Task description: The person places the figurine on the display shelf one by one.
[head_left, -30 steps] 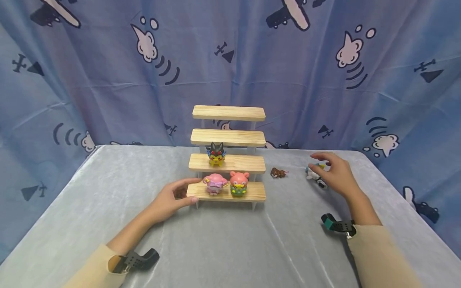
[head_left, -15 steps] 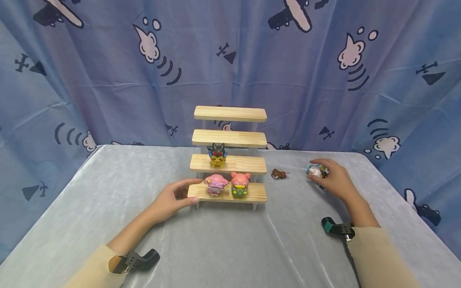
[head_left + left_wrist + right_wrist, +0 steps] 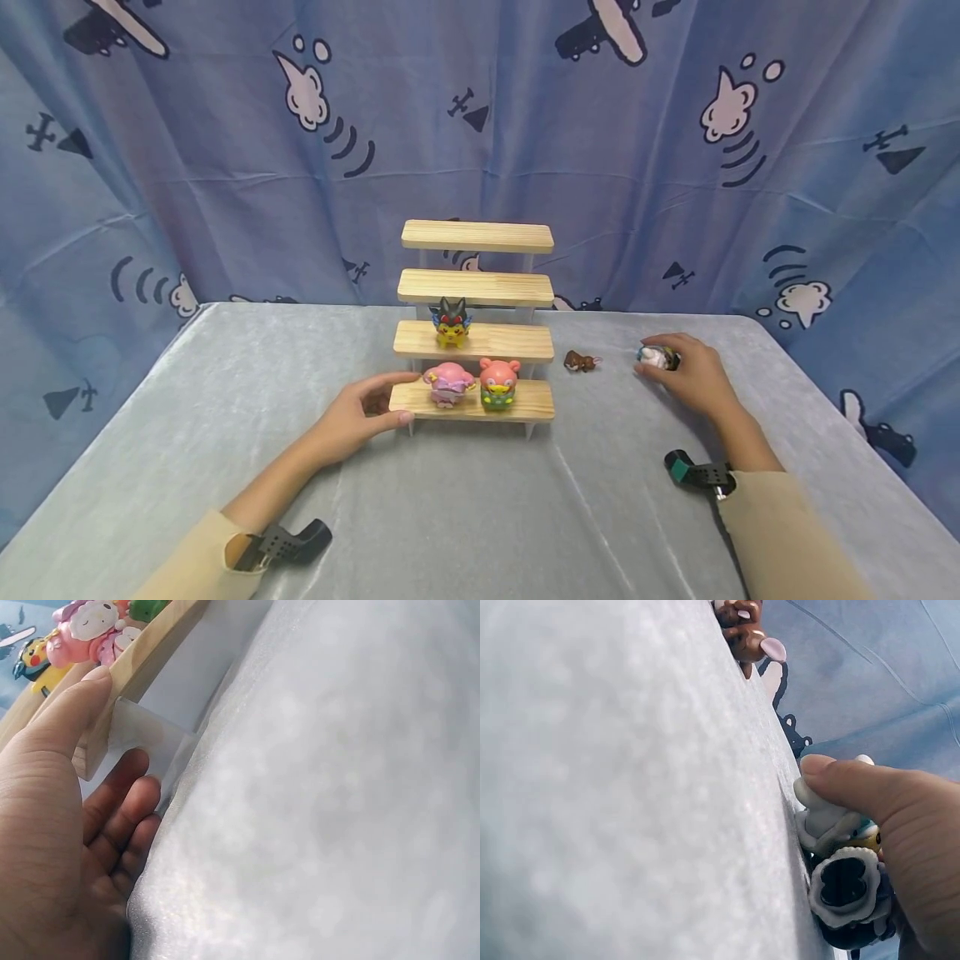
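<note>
A wooden tiered display stand [image 3: 517, 400] is in the middle of the table. My left hand [image 3: 348, 421] holds the left end of its lowest shelf, thumb on the wood and fingers curled below beside the clear support [image 3: 150, 735]. On that shelf sit a pink figurine [image 3: 448, 385] and a coral-and-green figurine [image 3: 498, 385]. A yellow figurine with a black hood [image 3: 452, 323] stands one shelf up. At the right, my right hand [image 3: 697, 375] pinches a white figurine [image 3: 654, 357] low at the table. A black part with white ruffles [image 3: 844, 885] adjoins it; I cannot tell if they are one.
A small brown figurine [image 3: 580, 361] lies between the stand and my right hand. Grey cloth [image 3: 480, 508] covers the table. A blue patterned curtain [image 3: 480, 100] hangs behind it.
My right thumb and fingers have closed around the white figurine, and it has turned in the grasp. The left hand stays on the stand.
</note>
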